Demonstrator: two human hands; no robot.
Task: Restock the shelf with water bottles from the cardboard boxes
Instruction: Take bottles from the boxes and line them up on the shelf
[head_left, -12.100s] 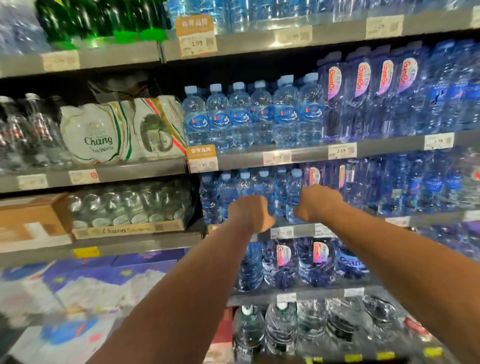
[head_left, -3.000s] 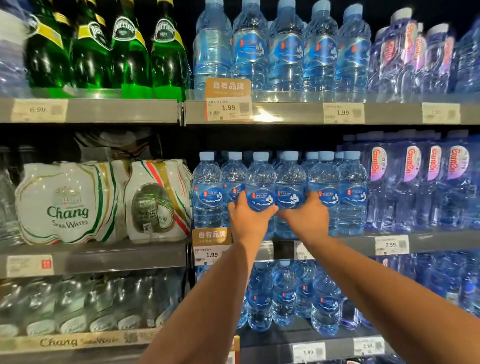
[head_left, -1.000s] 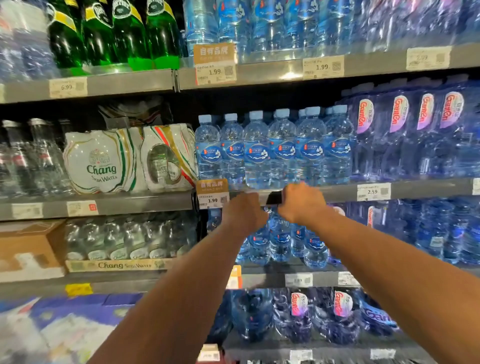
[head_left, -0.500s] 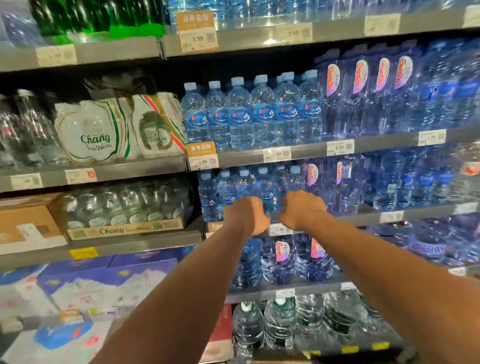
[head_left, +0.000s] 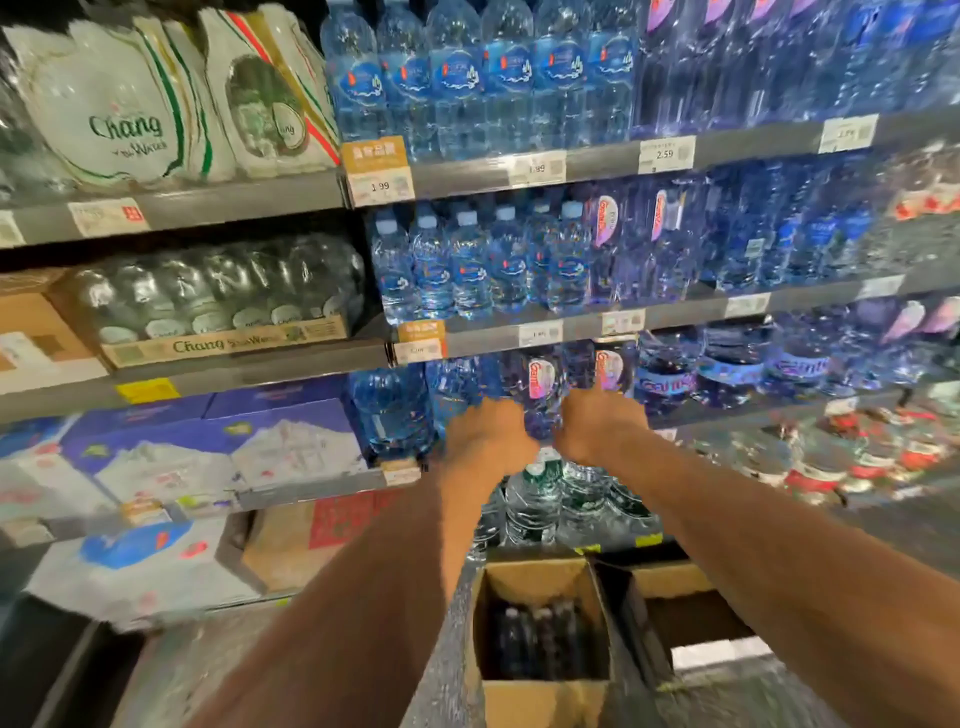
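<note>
Grey steel shelf (head_left: 218, 200) stocked with water bottles (head_left: 467, 265), two bare forearms stretched out toward it.

The shelf fills the view in tiers: Chang soda water packs (head_left: 119, 109) sit at top left, purple-and-white cartons (head_left: 218, 447) at lower left, and the blue-labelled water bottles stand upright in rows at the centre. Below the lowest tier stands an open cardboard box (head_left: 540, 696) holding a few boxed bottles (head_left: 535, 644), upright and in shadow. A second cardboard box (head_left: 670, 584) just to its right shows only a dark inside. The left grip (head_left: 488, 436) and right grip (head_left: 597, 426) – both bare hands – hang side by side in front of the pink-labelled bottles (head_left: 540, 379). Their backs face the camera and the fingers curl away, so I cannot tell whether either holds anything. An orange-topped price tag (head_left: 379, 166) reads 1.99.
</note>
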